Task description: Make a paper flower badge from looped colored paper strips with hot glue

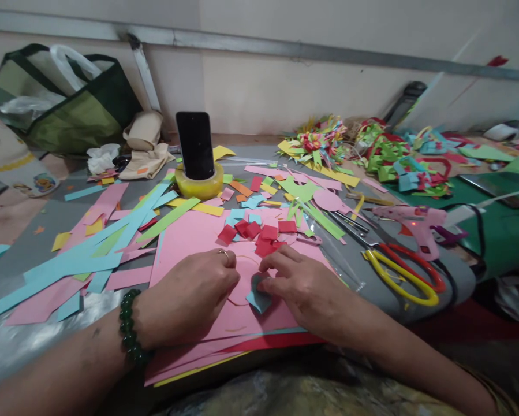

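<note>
L hand point(194, 292): fingers curled under, knuckles up, tips hidden, so can't tell if they're clamped on anything. Hand is over the pink sheet point(183, 237), w/ a ring point(223, 252) on one finger & a dark green bead bracelet point(129, 326) at the wrist.

R hand point(305, 289): index & thumb bent, small gap btwn them. Thumb tip touches the blue paper pc point(259, 301); can't tell if it's actually pinched, underside not visible. Pc is curled, sits right under R thumb, to the right of L fingers, over the pink sheet.

Just beyond R fingertips: red paper squares point(253, 230), loose pile, some overlapping. Lt blue squares point(235, 215) just past those. Further out, ahead of L fingers: yellow tape roll point(198, 188) w/ phone point(195, 144) standing upright in it.

Left of L fingers: blue strips point(81, 266), crossed over pink & green ones. Right of R fingers, well apart: scissors point(387, 249), red/yellow handles, & pink glue gun point(415, 216) near them. Far beyond R fingers, by the wall: fringed multicolor paper bunch point(317, 141).
</note>
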`<state>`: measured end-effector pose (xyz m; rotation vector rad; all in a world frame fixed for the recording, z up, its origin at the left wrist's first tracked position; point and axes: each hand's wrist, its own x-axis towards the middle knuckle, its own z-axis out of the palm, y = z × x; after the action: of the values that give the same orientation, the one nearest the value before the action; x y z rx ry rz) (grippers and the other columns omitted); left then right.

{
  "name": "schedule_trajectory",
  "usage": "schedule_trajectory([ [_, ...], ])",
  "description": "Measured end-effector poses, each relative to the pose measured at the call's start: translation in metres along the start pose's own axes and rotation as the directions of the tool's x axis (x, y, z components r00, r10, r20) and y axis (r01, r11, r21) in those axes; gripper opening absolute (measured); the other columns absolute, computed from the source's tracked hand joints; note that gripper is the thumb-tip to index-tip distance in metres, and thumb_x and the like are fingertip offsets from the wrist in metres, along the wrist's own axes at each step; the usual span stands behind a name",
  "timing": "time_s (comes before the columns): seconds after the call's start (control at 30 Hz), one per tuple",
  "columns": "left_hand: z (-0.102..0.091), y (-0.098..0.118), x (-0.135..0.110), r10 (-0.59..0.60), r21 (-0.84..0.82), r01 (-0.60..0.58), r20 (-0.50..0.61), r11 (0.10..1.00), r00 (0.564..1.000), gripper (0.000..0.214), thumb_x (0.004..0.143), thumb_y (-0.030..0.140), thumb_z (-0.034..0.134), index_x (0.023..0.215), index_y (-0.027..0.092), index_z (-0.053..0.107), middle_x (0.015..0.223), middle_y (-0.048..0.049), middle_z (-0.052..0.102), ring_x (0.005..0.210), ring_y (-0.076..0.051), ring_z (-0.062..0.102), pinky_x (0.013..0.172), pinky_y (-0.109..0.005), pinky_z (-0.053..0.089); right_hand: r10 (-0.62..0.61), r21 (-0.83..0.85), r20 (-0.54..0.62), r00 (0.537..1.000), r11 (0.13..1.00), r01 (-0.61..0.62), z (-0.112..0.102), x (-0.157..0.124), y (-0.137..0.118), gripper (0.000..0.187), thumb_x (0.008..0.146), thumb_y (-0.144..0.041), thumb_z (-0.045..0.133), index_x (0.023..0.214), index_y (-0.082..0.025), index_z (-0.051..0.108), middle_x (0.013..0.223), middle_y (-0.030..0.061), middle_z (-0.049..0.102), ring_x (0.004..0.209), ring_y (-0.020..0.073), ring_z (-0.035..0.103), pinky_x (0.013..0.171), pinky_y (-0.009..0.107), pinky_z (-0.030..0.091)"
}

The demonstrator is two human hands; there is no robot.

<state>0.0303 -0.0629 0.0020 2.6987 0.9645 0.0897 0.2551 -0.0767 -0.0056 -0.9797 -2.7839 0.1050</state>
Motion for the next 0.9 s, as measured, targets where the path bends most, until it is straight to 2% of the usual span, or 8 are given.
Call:
schedule_trajectory([
  [0.13, 0.001, 0.000, -0.001, 0.004, 0.017, -0.004, -0.003, 1.000, 1.000, 0.020, 0.086, 0.011, 0.045, 0.074, 0.016, 0.061, 0.084, -0.0062, 0.060, 0.075, -0.018, 0.057, 0.068, -0.030, 0.047, -0.017, -0.014, 0.005, 1.000, 1.000, 0.017, 0.000, 0.002, -0.003, 0.032, 0.084, -0.002, 0.046, 0.101, -0.015, 0.070, 0.098, 0.0111, 0.062, 0.090, 0.0212, 0.051, 0.073, 0.033, 0.046],
  [0.27, 0.001, 0.000, -0.001, 0.009, 0.014, -0.009, -0.008, 1.000, 1.000, 0.019, 0.085, 0.011, 0.045, 0.074, 0.016, 0.060, 0.084, -0.0060, 0.060, 0.075, -0.017, 0.056, 0.067, -0.029, 0.046, -0.009, 0.011, -0.013, 1.000, 1.000, 0.010, 0.001, 0.000, -0.002, 0.031, 0.083, -0.001, 0.045, 0.096, -0.016, 0.070, 0.099, 0.0108, 0.063, 0.089, 0.0209, 0.052, 0.073, 0.033, 0.046],
  [0.4, -0.001, -0.001, -0.001, 0.027, -0.007, -0.027, -0.036, 1.000, 0.999, 0.020, 0.085, 0.011, 0.045, 0.070, 0.017, 0.057, 0.081, -0.0040, 0.059, 0.073, -0.015, 0.055, 0.066, -0.027, 0.044, 0.118, 0.170, -0.089, 0.989, 0.980, -0.102, -0.003, -0.006, 0.000, 0.029, 0.084, -0.001, 0.042, 0.095, -0.016, 0.064, 0.095, 0.0086, 0.064, 0.089, 0.0191, 0.054, 0.075, 0.032, 0.047],
  [0.5, -0.002, -0.002, -0.001, 0.030, -0.012, -0.030, -0.037, 0.999, 0.999, 0.021, 0.085, 0.010, 0.046, 0.068, 0.017, 0.056, 0.081, -0.0030, 0.060, 0.073, -0.014, 0.055, 0.065, -0.026, 0.044, 0.224, 0.232, -0.047, 0.973, 0.950, -0.208, -0.007, -0.011, -0.001, 0.026, 0.084, -0.003, 0.042, 0.099, -0.016, 0.059, 0.089, 0.0058, 0.064, 0.084, 0.0176, 0.056, 0.072, 0.031, 0.046],
  [0.6, -0.003, -0.004, -0.001, 0.034, 0.013, -0.034, -0.039, 0.999, 0.999, 0.021, 0.086, 0.011, 0.046, 0.069, 0.017, 0.057, 0.082, -0.0036, 0.062, 0.076, -0.016, 0.056, 0.068, -0.027, 0.045, 0.238, 0.254, 0.010, 0.971, 0.939, -0.232, -0.008, -0.012, -0.007, 0.027, 0.083, -0.003, 0.042, 0.099, -0.017, 0.058, 0.088, 0.0046, 0.063, 0.081, 0.0168, 0.057, 0.071, 0.029, 0.046],
  [0.67, -0.003, -0.005, -0.001, 0.024, 0.023, -0.023, -0.052, 0.999, 0.998, 0.022, 0.087, 0.011, 0.045, 0.071, 0.017, 0.058, 0.086, -0.0044, 0.063, 0.080, -0.016, 0.056, 0.071, -0.028, 0.045, 0.252, 0.259, 0.006, 0.968, 0.934, -0.245, -0.006, -0.011, -0.013, 0.027, 0.082, -0.003, 0.042, 0.098, -0.017, 0.059, 0.086, 0.0052, 0.063, 0.080, 0.0171, 0.058, 0.070, 0.029, 0.047],
  [0.8, -0.003, -0.005, -0.001, 0.007, 0.034, -0.006, -0.035, 0.999, 0.999, 0.023, 0.088, 0.012, 0.043, 0.072, 0.017, 0.058, 0.088, -0.0054, 0.062, 0.083, -0.018, 0.056, 0.072, -0.029, 0.045, 0.226, 0.185, -0.038, 0.973, 0.959, -0.216, 0.001, -0.010, -0.028, 0.028, 0.082, -0.004, 0.041, 0.098, -0.016, 0.060, 0.079, 0.0059, 0.062, 0.073, 0.0186, 0.059, 0.065, 0.030, 0.047],
  [0.9, -0.003, -0.002, -0.001, 0.002, 0.032, -0.001, -0.004, 0.999, 1.000, 0.020, 0.087, 0.012, 0.042, 0.076, 0.018, 0.058, 0.087, -0.0054, 0.060, 0.080, -0.019, 0.056, 0.070, -0.030, 0.045, 0.164, 0.133, -0.123, 0.979, 0.980, -0.147, -0.001, -0.016, -0.030, 0.027, 0.086, -0.005, 0.041, 0.103, -0.015, 0.060, 0.086, 0.0072, 0.066, 0.080, 0.0189, 0.062, 0.069, 0.030, 0.049],
])
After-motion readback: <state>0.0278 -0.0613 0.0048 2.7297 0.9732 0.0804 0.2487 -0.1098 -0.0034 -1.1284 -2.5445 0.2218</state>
